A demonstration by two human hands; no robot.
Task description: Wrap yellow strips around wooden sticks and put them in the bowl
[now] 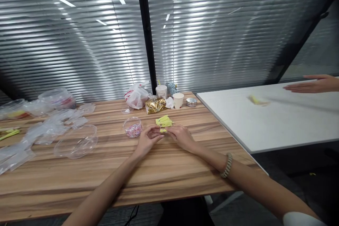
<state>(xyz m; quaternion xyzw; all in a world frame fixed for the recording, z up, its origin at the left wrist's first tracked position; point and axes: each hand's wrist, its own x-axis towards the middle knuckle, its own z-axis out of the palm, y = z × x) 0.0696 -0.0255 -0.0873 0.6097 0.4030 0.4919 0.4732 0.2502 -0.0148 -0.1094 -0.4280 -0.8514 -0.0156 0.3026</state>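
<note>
My left hand (149, 139) and my right hand (182, 137) meet over the wooden table (106, 180). Between their fingertips is a small yellow piece (163, 130), pinched from both sides. Just beyond it lies a bundle of yellow strips (164, 120) on the wood. Left of my left hand stands a clear round tub (132, 127) with small pink and purple bits in it. A braided bracelet circles my right forearm.
Behind are a white plastic bag (137, 96), a gold packet (155, 105), a paper cup (178, 100) and a round tin (191, 102). Clear bags (53, 125) and a lid (76, 142) lie left. Another person's hand (312, 84) hovers over the white table (286, 123).
</note>
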